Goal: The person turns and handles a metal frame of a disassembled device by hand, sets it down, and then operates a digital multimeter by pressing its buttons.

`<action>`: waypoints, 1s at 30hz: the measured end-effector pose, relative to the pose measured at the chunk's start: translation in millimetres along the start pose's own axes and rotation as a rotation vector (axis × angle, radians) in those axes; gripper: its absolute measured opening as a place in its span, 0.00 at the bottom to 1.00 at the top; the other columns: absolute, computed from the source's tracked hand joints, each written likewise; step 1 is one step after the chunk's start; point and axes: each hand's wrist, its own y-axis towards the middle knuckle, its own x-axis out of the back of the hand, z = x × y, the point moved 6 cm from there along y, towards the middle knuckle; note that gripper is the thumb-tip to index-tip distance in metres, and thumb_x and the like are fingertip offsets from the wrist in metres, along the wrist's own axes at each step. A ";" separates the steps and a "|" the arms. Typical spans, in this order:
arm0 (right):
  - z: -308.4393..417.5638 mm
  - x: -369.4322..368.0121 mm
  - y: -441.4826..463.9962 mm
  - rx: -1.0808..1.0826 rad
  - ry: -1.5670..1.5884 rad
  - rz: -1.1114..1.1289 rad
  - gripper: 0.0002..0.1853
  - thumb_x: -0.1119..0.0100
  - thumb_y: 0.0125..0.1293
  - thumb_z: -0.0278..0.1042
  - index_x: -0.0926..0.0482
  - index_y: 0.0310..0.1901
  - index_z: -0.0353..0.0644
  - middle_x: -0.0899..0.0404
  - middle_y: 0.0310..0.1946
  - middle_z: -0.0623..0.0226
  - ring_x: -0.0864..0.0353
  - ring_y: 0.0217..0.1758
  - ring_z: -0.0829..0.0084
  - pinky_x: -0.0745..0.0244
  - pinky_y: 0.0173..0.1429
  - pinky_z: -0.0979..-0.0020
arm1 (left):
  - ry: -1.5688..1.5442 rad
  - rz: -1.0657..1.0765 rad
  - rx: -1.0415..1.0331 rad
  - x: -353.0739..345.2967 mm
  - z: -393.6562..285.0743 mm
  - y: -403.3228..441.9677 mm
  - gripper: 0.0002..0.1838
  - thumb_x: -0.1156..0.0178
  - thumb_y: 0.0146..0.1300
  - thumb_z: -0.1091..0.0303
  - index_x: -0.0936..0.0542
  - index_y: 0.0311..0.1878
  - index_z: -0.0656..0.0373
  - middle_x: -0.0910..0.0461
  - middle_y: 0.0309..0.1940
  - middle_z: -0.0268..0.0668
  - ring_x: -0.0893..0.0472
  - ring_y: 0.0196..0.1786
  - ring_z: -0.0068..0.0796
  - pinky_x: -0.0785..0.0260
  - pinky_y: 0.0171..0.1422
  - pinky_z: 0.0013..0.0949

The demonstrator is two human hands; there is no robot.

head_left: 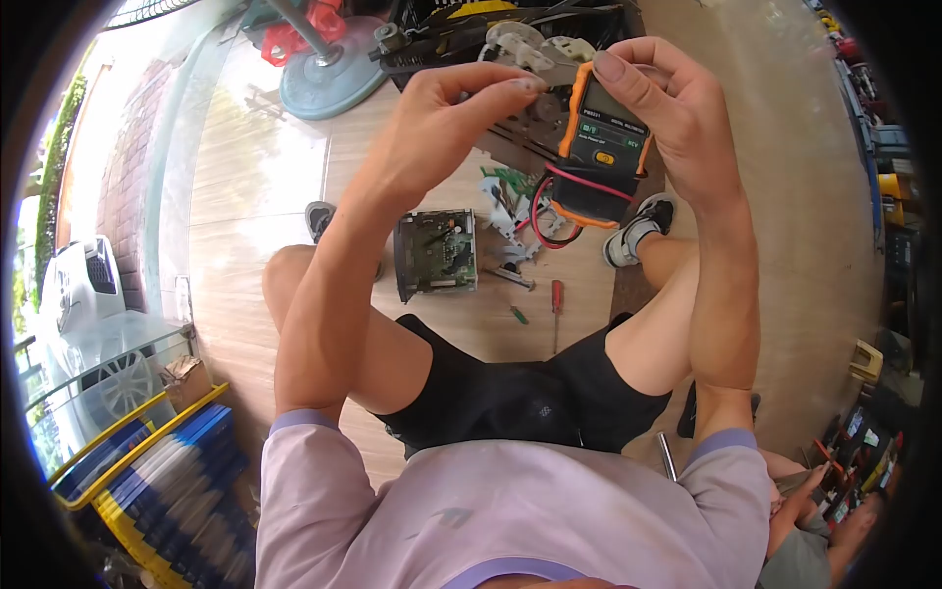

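In front of me, my right hand (677, 108) grips a digital multimeter (601, 162) with an orange rim, its thumb near the screen. Red and black test leads (589, 182) are wrapped round the meter's lower part. To the left of the meter, my left hand (461, 123) has thumb and fingertips pinched together. Whatever lies between those fingertips is too small to make out. Below, on the floor, stands an opened electronic unit (437, 253) with its circuit board exposed. Beside it lie several white and green loose parts (505, 196).
A red-handled screwdriver (557, 299) and a small green piece (519, 315) lie between my legs. Beyond my hands are a dark crate (412, 69) of machine parts and a round stand base (329, 83). A yellow rack (147, 432) stands left; another person's hand (805, 491) shows lower right.
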 end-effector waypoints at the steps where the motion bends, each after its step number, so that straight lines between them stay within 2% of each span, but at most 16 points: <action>1: -5.2 -2.0 1.5 -0.038 0.020 0.030 0.16 0.33 0.75 0.42 0.18 0.51 0.37 0.15 0.38 0.75 0.21 0.39 0.89 0.28 0.43 0.83 | -0.013 0.022 0.027 -3.1 -1.7 -2.5 0.18 0.39 0.74 0.58 0.12 0.57 0.58 0.12 0.45 0.30 0.19 0.51 0.18 0.31 0.58 0.26; 4: -17.6 -3.8 4.4 -0.101 0.118 0.020 0.16 0.34 0.75 0.44 0.18 0.49 0.38 0.16 0.37 0.75 0.19 0.37 0.89 0.25 0.40 0.83 | -0.029 0.085 0.086 -12.8 -7.3 -9.8 0.20 0.39 0.70 0.54 0.12 0.57 0.56 0.12 0.44 0.30 0.19 0.48 0.20 0.33 0.54 0.26; 7: -19.2 -8.4 5.6 -0.141 0.258 0.053 0.16 0.35 0.76 0.45 0.18 0.48 0.38 0.16 0.36 0.75 0.18 0.34 0.88 0.22 0.38 0.83 | -0.033 0.165 0.138 -18.3 -5.9 -12.9 0.23 0.40 0.71 0.53 0.13 0.58 0.59 0.12 0.44 0.32 0.18 0.48 0.21 0.31 0.57 0.29; 8: -20.9 -8.8 6.4 -0.130 0.269 0.043 0.16 0.35 0.76 0.45 0.18 0.47 0.38 0.15 0.36 0.74 0.18 0.34 0.88 0.22 0.37 0.83 | -0.081 0.190 0.106 -20.9 -6.7 -12.9 0.24 0.39 0.70 0.54 0.14 0.58 0.64 0.12 0.45 0.36 0.17 0.48 0.24 0.29 0.59 0.31; 11: -25.0 -9.5 6.5 -0.109 0.279 0.032 0.16 0.35 0.76 0.45 0.17 0.46 0.38 0.15 0.35 0.74 0.18 0.33 0.88 0.22 0.36 0.83 | -0.130 0.242 0.181 -25.5 -4.5 -16.0 0.22 0.33 0.68 0.57 0.13 0.56 0.65 0.11 0.45 0.38 0.16 0.50 0.23 0.27 0.59 0.28; 12: -23.5 -9.9 6.4 -0.110 0.268 0.039 0.16 0.35 0.76 0.46 0.17 0.46 0.38 0.15 0.35 0.74 0.18 0.33 0.88 0.22 0.36 0.83 | -0.134 0.249 0.173 -27.3 -5.1 -16.5 0.22 0.32 0.68 0.57 0.13 0.57 0.65 0.11 0.44 0.39 0.15 0.48 0.24 0.26 0.57 0.30; 22: -15.7 -14.7 5.1 -0.107 0.218 0.010 0.17 0.35 0.76 0.46 0.15 0.47 0.37 0.14 0.36 0.73 0.16 0.34 0.86 0.22 0.38 0.83 | -0.318 0.273 0.147 -30.6 3.0 -15.9 0.19 0.29 0.69 0.62 0.14 0.55 0.67 0.12 0.43 0.34 0.16 0.47 0.19 0.25 0.56 0.26; 25: -16.6 -14.6 2.7 -0.101 0.249 -0.002 0.18 0.37 0.78 0.46 0.16 0.53 0.36 0.14 0.39 0.72 0.15 0.37 0.86 0.21 0.39 0.83 | -0.326 0.261 0.123 -32.0 4.5 -16.1 0.18 0.30 0.71 0.62 0.14 0.56 0.67 0.12 0.44 0.34 0.16 0.47 0.18 0.25 0.56 0.26; 27: -16.7 -11.5 0.9 -0.079 0.310 -0.008 0.19 0.39 0.78 0.43 0.19 0.59 0.35 0.14 0.44 0.69 0.15 0.42 0.84 0.20 0.46 0.80 | -0.293 0.233 0.102 -31.0 7.2 -15.6 0.18 0.31 0.72 0.62 0.15 0.56 0.66 0.12 0.44 0.34 0.17 0.47 0.18 0.24 0.55 0.26; 30: -6.9 -8.4 -4.2 -0.037 0.396 0.005 0.22 0.39 0.78 0.38 0.24 0.65 0.32 0.15 0.51 0.65 0.16 0.52 0.79 0.21 0.57 0.75 | -0.424 0.159 0.100 -28.5 13.5 -15.1 0.18 0.31 0.72 0.62 0.15 0.57 0.66 0.12 0.45 0.33 0.17 0.46 0.17 0.24 0.54 0.26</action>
